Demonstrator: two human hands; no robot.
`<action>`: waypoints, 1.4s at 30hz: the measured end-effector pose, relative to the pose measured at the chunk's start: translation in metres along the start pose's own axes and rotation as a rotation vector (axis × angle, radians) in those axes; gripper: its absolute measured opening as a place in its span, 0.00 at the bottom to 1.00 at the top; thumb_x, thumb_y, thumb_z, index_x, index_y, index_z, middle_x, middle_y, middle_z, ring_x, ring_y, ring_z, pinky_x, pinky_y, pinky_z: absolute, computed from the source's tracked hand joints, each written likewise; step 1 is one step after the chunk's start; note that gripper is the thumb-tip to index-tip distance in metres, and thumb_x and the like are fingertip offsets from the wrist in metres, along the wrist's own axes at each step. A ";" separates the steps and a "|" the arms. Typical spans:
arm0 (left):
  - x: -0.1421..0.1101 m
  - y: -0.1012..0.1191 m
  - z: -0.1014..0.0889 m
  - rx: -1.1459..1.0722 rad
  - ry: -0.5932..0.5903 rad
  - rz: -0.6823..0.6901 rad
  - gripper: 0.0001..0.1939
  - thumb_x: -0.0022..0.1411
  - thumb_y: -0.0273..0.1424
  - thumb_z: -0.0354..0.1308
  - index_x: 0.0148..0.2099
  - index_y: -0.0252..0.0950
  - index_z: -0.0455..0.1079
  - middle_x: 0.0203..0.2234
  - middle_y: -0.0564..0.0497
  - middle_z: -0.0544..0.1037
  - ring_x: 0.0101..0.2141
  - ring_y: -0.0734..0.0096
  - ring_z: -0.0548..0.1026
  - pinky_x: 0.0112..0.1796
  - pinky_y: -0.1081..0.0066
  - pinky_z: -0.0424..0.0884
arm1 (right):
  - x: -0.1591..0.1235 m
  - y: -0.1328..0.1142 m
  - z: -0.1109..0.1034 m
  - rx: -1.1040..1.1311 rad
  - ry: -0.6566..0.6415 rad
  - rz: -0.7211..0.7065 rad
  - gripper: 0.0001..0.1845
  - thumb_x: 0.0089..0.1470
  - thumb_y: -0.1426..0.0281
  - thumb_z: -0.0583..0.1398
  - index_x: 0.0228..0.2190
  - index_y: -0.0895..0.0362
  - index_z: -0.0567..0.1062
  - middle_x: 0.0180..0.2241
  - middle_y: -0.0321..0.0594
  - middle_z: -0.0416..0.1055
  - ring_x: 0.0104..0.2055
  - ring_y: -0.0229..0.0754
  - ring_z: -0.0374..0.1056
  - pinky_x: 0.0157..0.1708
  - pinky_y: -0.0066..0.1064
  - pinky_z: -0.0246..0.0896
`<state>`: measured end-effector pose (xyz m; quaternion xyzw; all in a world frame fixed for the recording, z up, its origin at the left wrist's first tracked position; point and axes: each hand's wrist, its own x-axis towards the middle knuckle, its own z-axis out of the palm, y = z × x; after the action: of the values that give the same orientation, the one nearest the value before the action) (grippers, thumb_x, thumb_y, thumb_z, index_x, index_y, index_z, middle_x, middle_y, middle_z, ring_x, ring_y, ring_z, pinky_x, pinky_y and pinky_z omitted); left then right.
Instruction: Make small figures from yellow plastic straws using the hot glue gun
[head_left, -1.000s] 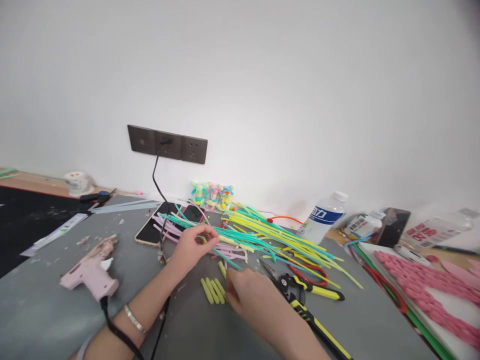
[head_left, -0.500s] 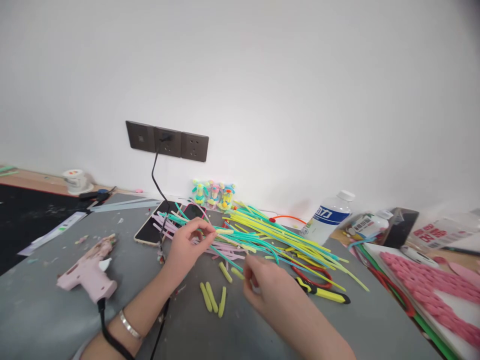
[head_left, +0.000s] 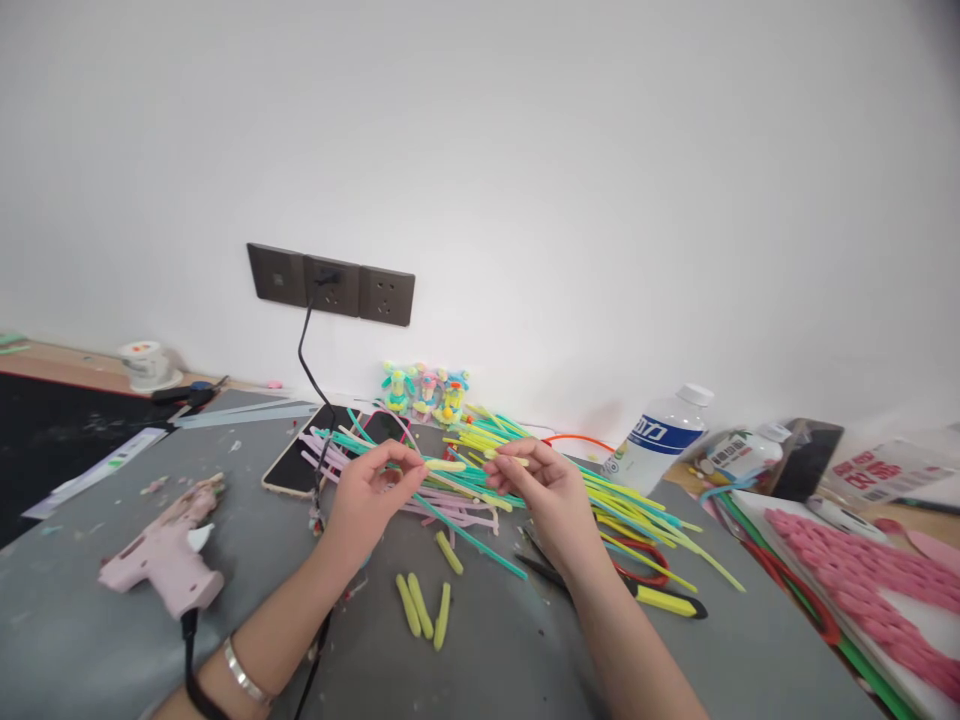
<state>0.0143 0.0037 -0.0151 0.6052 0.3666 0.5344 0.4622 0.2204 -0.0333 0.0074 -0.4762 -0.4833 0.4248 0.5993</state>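
Note:
Between thumb and fingertips, my left hand pinches a short yellow pipe cleaner piece that points right. My right hand is closed on another short yellow piece, a little to the right of the first; the two are apart. Below my hands, several short yellow-green pipe cleaner pieces lie on the grey mat. Behind my hands spreads a loose pile of long pipe cleaners in yellow, teal and lilac. Three small fuzzy figures stand against the wall.
A pink glue gun with a black cord lies at left. Phones lie under the cord. At right are scissors, a yellow-black cutter, a water bottle and pink braided material. Wall sockets are behind.
My right hand has picked up a short yellow piece from the mat and moved up beside my left hand. The left hand keeps its piece, nearly in place.

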 end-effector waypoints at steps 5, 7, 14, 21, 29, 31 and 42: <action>0.000 0.000 0.001 -0.005 -0.004 -0.017 0.06 0.54 0.33 0.63 0.29 0.36 0.73 0.26 0.52 0.74 0.29 0.71 0.72 0.30 0.75 0.70 | 0.002 0.017 -0.009 0.074 0.078 0.054 0.17 0.44 0.58 0.71 0.33 0.57 0.82 0.28 0.40 0.79 0.29 0.38 0.71 0.32 0.30 0.70; -0.001 0.000 0.002 -0.001 -0.011 -0.020 0.06 0.55 0.33 0.63 0.29 0.36 0.73 0.26 0.52 0.74 0.29 0.70 0.72 0.30 0.74 0.70 | 0.001 0.015 -0.006 0.139 0.050 0.115 0.20 0.43 0.59 0.72 0.36 0.57 0.82 0.31 0.41 0.80 0.32 0.40 0.74 0.36 0.33 0.72; 0.001 -0.004 0.001 0.010 -0.001 -0.036 0.06 0.54 0.33 0.63 0.30 0.36 0.74 0.26 0.52 0.75 0.30 0.71 0.72 0.31 0.75 0.70 | -0.003 0.002 -0.008 0.048 -0.085 0.173 0.18 0.45 0.56 0.71 0.27 0.58 0.78 0.23 0.37 0.75 0.23 0.35 0.67 0.25 0.26 0.64; 0.003 0.006 0.001 0.017 0.069 -0.052 0.06 0.52 0.33 0.63 0.29 0.36 0.74 0.26 0.52 0.76 0.30 0.70 0.73 0.29 0.75 0.70 | -0.019 -0.002 -0.005 -0.332 -0.675 0.265 0.07 0.55 0.67 0.63 0.31 0.57 0.80 0.28 0.37 0.76 0.30 0.38 0.70 0.32 0.28 0.63; 0.003 0.006 0.000 0.020 0.164 -0.001 0.05 0.53 0.33 0.64 0.29 0.37 0.73 0.26 0.53 0.76 0.29 0.72 0.71 0.30 0.75 0.69 | -0.032 0.001 0.013 -0.749 -0.587 -0.080 0.10 0.53 0.79 0.62 0.36 0.54 0.77 0.36 0.36 0.70 0.36 0.38 0.67 0.37 0.28 0.61; 0.003 0.006 0.000 0.022 0.167 0.004 0.05 0.53 0.32 0.63 0.28 0.37 0.73 0.25 0.53 0.76 0.29 0.72 0.71 0.30 0.75 0.68 | -0.031 -0.002 0.012 -0.756 -0.572 -0.140 0.09 0.55 0.79 0.62 0.34 0.54 0.77 0.38 0.37 0.69 0.37 0.38 0.67 0.38 0.28 0.61; 0.003 0.008 0.001 0.012 0.151 0.016 0.05 0.54 0.32 0.64 0.29 0.36 0.74 0.26 0.53 0.76 0.29 0.73 0.71 0.29 0.77 0.68 | -0.044 0.010 0.034 -0.894 -0.776 -0.112 0.14 0.47 0.75 0.70 0.37 0.55 0.76 0.28 0.32 0.67 0.34 0.40 0.64 0.38 0.30 0.56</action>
<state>0.0150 0.0037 -0.0070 0.5689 0.3988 0.5799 0.4254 0.1792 -0.0684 -0.0070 -0.4662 -0.8234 0.2909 0.1413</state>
